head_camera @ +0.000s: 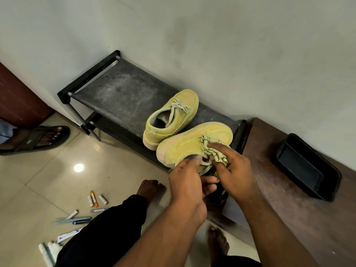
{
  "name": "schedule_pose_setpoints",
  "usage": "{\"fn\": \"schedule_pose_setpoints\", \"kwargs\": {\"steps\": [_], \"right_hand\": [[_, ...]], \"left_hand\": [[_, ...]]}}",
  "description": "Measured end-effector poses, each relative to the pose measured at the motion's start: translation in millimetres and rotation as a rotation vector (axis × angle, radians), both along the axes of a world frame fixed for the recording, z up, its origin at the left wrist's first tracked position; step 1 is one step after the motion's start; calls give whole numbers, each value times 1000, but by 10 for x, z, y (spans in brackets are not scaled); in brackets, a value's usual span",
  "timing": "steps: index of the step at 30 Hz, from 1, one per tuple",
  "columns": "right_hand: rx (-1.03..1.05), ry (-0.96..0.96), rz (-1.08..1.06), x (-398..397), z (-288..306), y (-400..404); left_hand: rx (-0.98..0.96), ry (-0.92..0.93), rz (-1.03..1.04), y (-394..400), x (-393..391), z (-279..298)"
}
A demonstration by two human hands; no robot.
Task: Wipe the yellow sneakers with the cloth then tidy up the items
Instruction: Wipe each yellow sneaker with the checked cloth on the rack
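Note:
Two yellow sneakers are at the right end of a black shoe rack point(119, 97). The far sneaker point(171, 118) rests on the rack top, laces up. The near sneaker point(190, 145) is tipped on its side, and my left hand point(186, 182) grips it at the opening. My right hand point(235, 170) presses a yellow cloth with dark lines point(212, 149) against that sneaker's side. Its laces are mostly hidden behind my hands.
A brown wooden bench point(289, 189) runs along the wall at the right, with a black tray point(306, 166) on it. Several small tubes and sticks point(92, 199) lie on the tiled floor at the lower left. Another person's sandalled foot point(38, 139) stands at the left. My bare feet are below the rack.

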State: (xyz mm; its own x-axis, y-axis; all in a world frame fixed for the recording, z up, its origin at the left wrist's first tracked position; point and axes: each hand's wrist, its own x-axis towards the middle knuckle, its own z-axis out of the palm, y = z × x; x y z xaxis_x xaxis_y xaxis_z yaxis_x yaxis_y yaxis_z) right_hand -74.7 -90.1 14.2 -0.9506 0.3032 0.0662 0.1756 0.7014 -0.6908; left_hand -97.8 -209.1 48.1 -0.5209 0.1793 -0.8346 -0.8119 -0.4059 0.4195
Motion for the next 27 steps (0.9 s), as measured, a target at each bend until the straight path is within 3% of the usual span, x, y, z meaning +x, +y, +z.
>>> {"fn": "schedule_pose_setpoints", "kwargs": {"steps": [5, 7, 10, 13, 15, 18, 21, 24, 27], "right_hand": [[-124, 67, -57, 14, 36, -17], [-403, 171, -273, -13, 102, -26], [-1013, 441, -701, -79, 234, 84], [-1486, 523, -767, -64, 283, 302], [-1545, 516, -755, -9, 342, 412], [-1290, 586, -754, 99, 486, 486], [-700, 692, -601, 168, 585, 373], [-209, 531, -297, 123, 411, 191], [52, 325, -49, -20, 164, -19]], "left_hand": [[59, -203, 242, 74, -73, -55], [97, -231, 298, 70, -93, -65], [146, -222, 344, 38, -91, -67], [191, -207, 348, -21, -89, -65], [204, -182, 323, -59, -86, -53], [179, -120, 253, -90, -85, -82], [120, -111, 223, -66, -86, -151], [68, -143, 226, -1, -22, -230], [23, -196, 265, 53, 67, -322]]}}
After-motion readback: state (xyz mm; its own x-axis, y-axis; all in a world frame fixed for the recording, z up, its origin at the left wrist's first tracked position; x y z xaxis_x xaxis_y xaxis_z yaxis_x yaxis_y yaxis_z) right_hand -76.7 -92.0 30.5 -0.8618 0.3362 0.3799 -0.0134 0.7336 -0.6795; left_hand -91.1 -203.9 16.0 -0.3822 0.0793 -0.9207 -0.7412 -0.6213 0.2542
